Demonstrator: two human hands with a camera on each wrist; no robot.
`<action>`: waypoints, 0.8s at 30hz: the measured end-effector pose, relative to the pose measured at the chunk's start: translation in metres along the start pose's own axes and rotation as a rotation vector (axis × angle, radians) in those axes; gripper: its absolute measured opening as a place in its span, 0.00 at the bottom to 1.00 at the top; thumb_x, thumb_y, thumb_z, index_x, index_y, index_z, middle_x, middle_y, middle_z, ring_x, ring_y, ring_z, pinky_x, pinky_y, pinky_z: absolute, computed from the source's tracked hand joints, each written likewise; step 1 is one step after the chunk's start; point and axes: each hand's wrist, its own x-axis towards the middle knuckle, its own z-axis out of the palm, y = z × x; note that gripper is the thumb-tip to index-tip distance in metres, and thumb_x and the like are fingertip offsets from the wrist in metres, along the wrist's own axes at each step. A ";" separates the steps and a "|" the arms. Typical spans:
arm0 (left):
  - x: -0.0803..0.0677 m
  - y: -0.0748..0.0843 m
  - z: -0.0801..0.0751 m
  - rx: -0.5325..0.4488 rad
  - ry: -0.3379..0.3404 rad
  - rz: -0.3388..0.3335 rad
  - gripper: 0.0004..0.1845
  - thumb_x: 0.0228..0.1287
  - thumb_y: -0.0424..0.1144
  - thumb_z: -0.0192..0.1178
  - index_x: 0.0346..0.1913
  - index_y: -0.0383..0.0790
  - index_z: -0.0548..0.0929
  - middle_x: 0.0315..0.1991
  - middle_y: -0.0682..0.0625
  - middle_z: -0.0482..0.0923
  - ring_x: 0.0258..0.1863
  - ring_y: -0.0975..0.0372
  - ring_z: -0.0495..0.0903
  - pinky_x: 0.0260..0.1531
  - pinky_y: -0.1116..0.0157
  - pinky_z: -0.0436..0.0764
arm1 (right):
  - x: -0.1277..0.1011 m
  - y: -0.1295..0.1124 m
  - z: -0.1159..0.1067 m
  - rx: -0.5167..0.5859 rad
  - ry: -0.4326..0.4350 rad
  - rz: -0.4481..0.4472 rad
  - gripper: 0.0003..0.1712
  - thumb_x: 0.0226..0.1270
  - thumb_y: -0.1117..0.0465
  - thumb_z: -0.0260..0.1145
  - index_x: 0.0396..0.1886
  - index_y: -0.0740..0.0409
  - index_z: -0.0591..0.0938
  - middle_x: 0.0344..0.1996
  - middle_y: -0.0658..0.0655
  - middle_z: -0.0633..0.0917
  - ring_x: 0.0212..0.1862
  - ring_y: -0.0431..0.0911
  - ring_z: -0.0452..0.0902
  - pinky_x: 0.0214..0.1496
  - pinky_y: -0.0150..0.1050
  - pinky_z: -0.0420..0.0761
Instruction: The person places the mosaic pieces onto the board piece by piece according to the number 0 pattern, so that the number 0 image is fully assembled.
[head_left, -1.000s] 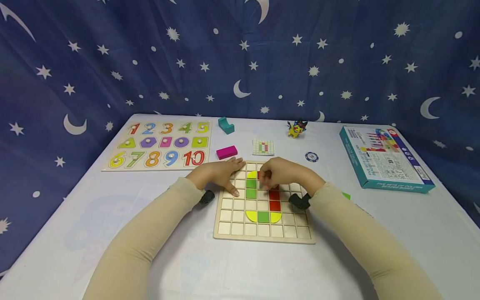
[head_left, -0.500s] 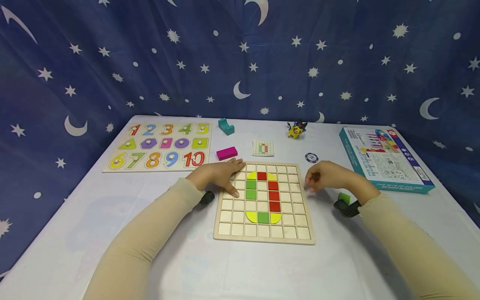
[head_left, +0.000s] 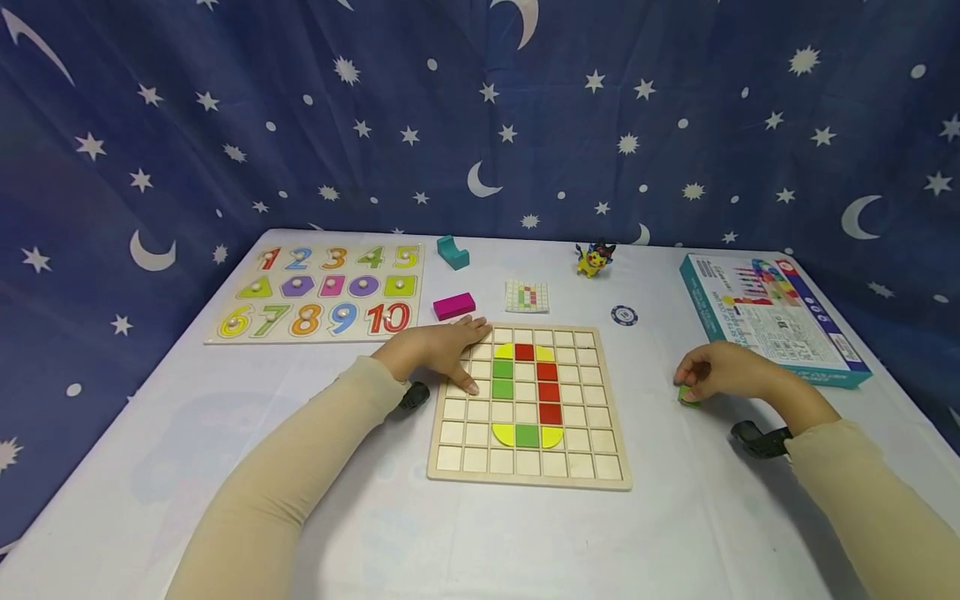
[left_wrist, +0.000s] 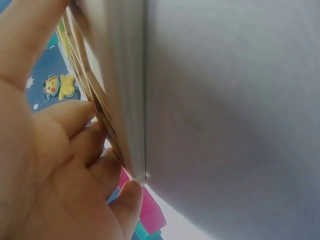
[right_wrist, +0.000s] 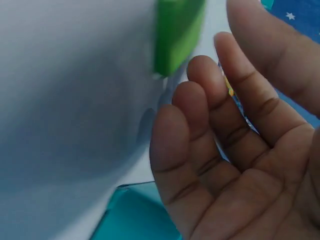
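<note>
The wooden grid board [head_left: 528, 408] lies nearest on the bench [head_left: 375, 533], and every other place is given from it. On its squares sit green, red and yellow tiles [head_left: 525, 385] in a closed loop. The left hand [head_left: 442, 350] lies flat on the board's upper left corner, fingers straight, thumb across the squares; its grip is slack and holds nothing. The left wrist view shows those fingers [left_wrist: 75, 150] against the board's edge [left_wrist: 107, 115].

Well to the right of the board, apart from it, the right hand [head_left: 720, 372] hovers over a green tile [head_left: 687, 395] on the bench. In the right wrist view the fingers [right_wrist: 200, 135] are loosely bent just beside the tile [right_wrist: 176, 32], not closed on it, so this grip holds nothing.

Just beyond the board lie a pink block [head_left: 453, 305], a small pattern card [head_left: 527, 296] and a poker chip [head_left: 623, 314]. Farther right is a teal box [head_left: 772, 321]. Farther left lies a number puzzle [head_left: 322, 290]. Farthest back stand a teal block [head_left: 452, 251] and a yellow figurine [head_left: 594, 257].
</note>
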 end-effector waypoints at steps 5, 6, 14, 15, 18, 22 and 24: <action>0.000 0.001 -0.001 0.015 -0.001 -0.009 0.57 0.46 0.55 0.68 0.73 0.46 0.44 0.75 0.51 0.36 0.73 0.57 0.31 0.71 0.54 0.42 | -0.002 0.005 0.005 0.034 -0.011 0.015 0.17 0.45 0.62 0.74 0.35 0.63 0.80 0.28 0.53 0.75 0.33 0.44 0.67 0.32 0.33 0.70; 0.000 0.001 -0.001 0.018 -0.002 -0.008 0.57 0.47 0.55 0.68 0.73 0.46 0.44 0.75 0.51 0.36 0.73 0.57 0.31 0.71 0.54 0.42 | -0.001 0.005 0.006 0.036 -0.010 0.018 0.17 0.45 0.62 0.74 0.35 0.63 0.80 0.28 0.53 0.74 0.33 0.44 0.67 0.31 0.33 0.70; 0.000 0.002 0.000 0.013 -0.007 -0.007 0.56 0.47 0.55 0.68 0.73 0.46 0.44 0.75 0.50 0.36 0.73 0.57 0.31 0.71 0.54 0.42 | 0.007 -0.006 0.009 0.035 0.001 -0.011 0.13 0.46 0.67 0.72 0.32 0.63 0.79 0.25 0.52 0.73 0.31 0.44 0.66 0.30 0.33 0.68; 0.000 0.002 0.000 0.012 -0.005 -0.006 0.56 0.47 0.55 0.68 0.73 0.46 0.44 0.75 0.50 0.36 0.73 0.57 0.31 0.71 0.54 0.42 | 0.008 -0.008 0.009 0.038 0.004 -0.017 0.12 0.46 0.68 0.71 0.32 0.63 0.80 0.25 0.52 0.73 0.31 0.44 0.67 0.29 0.32 0.68; 0.000 0.001 0.000 0.014 -0.005 -0.006 0.56 0.47 0.55 0.68 0.73 0.45 0.44 0.75 0.50 0.36 0.73 0.57 0.31 0.71 0.54 0.42 | 0.012 -0.016 0.007 0.050 0.011 -0.030 0.10 0.47 0.70 0.69 0.31 0.63 0.80 0.24 0.52 0.74 0.30 0.44 0.68 0.29 0.33 0.69; 0.000 0.001 0.000 0.020 -0.006 -0.004 0.56 0.47 0.55 0.68 0.73 0.45 0.44 0.75 0.50 0.36 0.73 0.56 0.31 0.71 0.54 0.42 | 0.018 -0.030 0.005 0.075 0.003 -0.043 0.09 0.47 0.70 0.68 0.32 0.62 0.81 0.25 0.52 0.75 0.30 0.44 0.69 0.29 0.34 0.70; 0.000 0.001 0.000 0.019 -0.005 -0.006 0.56 0.47 0.55 0.68 0.73 0.46 0.44 0.74 0.50 0.36 0.73 0.57 0.31 0.71 0.54 0.42 | 0.021 -0.038 0.005 0.086 -0.004 -0.062 0.10 0.47 0.70 0.68 0.32 0.63 0.80 0.25 0.52 0.74 0.30 0.44 0.69 0.29 0.34 0.70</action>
